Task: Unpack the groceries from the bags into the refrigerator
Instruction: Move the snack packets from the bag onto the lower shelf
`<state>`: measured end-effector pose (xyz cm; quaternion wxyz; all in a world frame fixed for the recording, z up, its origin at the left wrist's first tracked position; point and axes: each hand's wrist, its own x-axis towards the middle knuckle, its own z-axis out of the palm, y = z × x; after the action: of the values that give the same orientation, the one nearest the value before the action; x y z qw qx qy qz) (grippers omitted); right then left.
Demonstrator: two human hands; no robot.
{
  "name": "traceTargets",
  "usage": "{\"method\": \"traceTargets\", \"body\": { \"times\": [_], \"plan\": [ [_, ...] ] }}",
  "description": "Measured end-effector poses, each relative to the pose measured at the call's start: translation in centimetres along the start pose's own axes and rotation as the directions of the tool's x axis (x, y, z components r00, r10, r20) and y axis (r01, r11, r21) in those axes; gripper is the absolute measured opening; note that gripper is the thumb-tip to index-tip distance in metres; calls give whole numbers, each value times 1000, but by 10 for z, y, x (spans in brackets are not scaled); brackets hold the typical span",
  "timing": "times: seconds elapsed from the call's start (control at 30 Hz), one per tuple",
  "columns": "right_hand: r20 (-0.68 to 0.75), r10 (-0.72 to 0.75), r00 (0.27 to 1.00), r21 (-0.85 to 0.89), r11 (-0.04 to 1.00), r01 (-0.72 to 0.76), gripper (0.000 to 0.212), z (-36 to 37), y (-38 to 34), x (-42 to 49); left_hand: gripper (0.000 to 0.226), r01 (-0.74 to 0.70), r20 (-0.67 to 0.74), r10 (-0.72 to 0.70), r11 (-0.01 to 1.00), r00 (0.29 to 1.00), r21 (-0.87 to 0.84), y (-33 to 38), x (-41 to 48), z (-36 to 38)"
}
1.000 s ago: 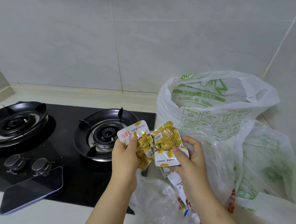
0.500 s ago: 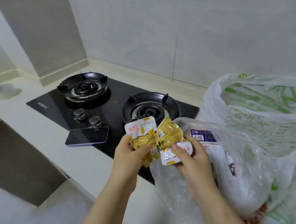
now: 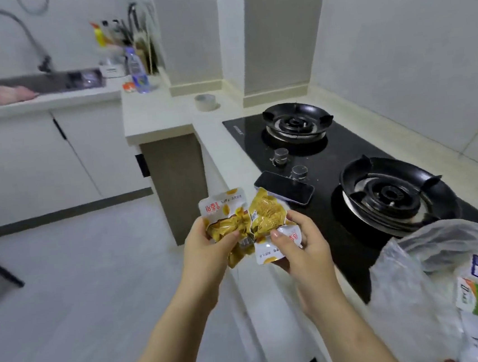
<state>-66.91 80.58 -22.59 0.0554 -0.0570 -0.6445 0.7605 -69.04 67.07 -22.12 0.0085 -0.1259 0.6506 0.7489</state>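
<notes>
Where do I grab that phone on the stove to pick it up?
Grip the phone by its two long edges at the end nearest the counter, coming down from above. It lies flat on the cooktop, so only its thin sides offer a hold, and a knob crowds the far edge farther along.

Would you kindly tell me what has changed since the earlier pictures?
The left hand and right hand carried the snack packets leftward, away from the bags. Both grip them as before; the phone lies unmoved on the stove.
</notes>
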Motion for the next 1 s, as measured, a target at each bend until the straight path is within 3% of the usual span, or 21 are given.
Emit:
{"method": "traceTargets", "body": {
  "times": [0.27,0.57,0.73,1.0],
  "plan": [
    [292,81,953,-44,996,-71,25,124,23,-18,28,-10,-302,-4,999,953,-46,7,-18,-132],
    [581,146,801,-58,989,-139,24,288,46,-97,31,-62,-598,4,995,802,-77,17,-82,-309],
    [723,168,671,-57,981,-185,25,374,61,-155,32,-132,-746,30,988,665,-77,26,-136,-396],
    [893,185,410,-103,971,-216,27,479,69,-239,32,-192,-927,13,979,374,-64,32,-214,-498]
  ]
}}
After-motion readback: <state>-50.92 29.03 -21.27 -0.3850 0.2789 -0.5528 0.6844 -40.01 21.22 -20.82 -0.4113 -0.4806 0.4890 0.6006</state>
